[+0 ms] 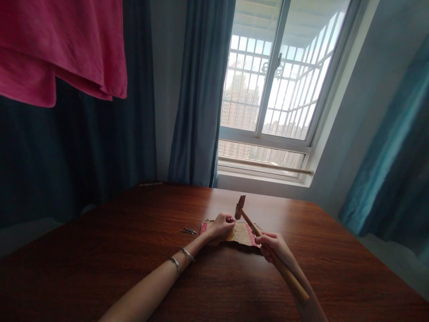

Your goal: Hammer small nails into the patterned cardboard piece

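My right hand (273,247) is wrapped around the wooden handle of a hammer (252,223). The hammer's metal head is raised just above and to the right of my left fingertips. My left hand (223,225) rests over a flat, torn-edged board (241,233) with a speckled tan middle and pink ends. Its thumb and fingers are pinched together, and whatever is between them is too small to make out. Left of the board lie thin, dark metal pieces (189,230) that look like nails or small punches.
The brown wooden table (140,237) extends around both arms. Behind it stand a barred window (268,89) and blue curtains (197,98). A pink cloth (67,49) hangs at the upper left.
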{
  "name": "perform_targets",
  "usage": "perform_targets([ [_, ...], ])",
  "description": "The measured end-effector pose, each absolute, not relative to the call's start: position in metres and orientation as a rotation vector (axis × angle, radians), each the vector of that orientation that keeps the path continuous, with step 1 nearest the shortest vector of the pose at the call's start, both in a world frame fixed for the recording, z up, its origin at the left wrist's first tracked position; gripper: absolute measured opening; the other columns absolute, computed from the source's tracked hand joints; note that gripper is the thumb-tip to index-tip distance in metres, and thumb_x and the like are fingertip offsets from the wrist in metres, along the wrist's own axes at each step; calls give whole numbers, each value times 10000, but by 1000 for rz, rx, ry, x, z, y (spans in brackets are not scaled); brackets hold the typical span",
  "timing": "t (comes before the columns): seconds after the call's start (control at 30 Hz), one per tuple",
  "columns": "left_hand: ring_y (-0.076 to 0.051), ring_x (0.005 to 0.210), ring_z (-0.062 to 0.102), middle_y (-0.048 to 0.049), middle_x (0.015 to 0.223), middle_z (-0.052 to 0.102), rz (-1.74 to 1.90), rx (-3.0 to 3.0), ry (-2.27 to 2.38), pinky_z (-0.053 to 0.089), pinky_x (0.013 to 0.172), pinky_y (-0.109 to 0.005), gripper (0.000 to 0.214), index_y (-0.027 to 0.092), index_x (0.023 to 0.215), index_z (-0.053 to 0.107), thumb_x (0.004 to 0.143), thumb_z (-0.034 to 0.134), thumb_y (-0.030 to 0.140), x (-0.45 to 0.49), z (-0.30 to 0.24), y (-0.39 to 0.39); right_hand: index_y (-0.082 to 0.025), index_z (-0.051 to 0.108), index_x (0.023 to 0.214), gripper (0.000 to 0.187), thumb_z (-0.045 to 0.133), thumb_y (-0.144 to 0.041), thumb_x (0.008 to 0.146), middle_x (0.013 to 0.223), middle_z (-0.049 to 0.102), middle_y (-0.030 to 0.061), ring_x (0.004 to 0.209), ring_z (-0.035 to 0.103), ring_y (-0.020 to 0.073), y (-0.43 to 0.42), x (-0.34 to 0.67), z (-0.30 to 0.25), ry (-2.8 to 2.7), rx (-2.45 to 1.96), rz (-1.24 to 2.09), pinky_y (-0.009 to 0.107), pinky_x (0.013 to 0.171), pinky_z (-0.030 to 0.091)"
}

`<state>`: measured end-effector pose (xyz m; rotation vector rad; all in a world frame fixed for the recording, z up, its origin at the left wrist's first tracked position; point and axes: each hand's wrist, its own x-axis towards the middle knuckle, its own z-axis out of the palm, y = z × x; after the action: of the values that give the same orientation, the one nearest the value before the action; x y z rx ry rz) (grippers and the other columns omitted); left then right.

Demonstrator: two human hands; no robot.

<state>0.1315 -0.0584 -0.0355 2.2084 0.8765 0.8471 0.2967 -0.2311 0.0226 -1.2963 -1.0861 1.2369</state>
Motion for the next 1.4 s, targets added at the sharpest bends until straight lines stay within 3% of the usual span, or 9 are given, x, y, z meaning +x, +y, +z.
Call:
perform_targets([
  [0.43,-129,689,532,-26,739,630,880,2228,829,377,642,-209,166,114,750,653,706,536,224,132,-40,-56,-153,541,607,185,581,-333,601,334,409,-56,288,330,70,-229,303,18,-1064,-1318,1211,197,297,230],
  [0.83,-126,685,529,-23,719,621,899,2257,855,380,640,-207,166,117,724,656,699,535,228,133,-42,-54,-125,647,691,222,510,-284,619,338,414,-53,312,396,97,-218,326,-4,-992,-1714,681,206,337,311],
  [1.07,-131,685,539,-31,723,630,903,2237,859,387,637,-208,172,115,737,667,691,539,220,132,-41,-55,-148,685,724,217,503,-243,654,570,626,35,552,584,161,-214,335,-15,-1217,-2034,302,219,492,364],
  [1.4,-127,676,539,-41,725,630,935,2230,817,389,630,-209,165,104,726,662,696,540,211,132,-43,-55,-169,701,827,277,481,-247,678,701,688,75,674,625,184,-217,330,-15,-1327,-2193,189,214,569,373],
])
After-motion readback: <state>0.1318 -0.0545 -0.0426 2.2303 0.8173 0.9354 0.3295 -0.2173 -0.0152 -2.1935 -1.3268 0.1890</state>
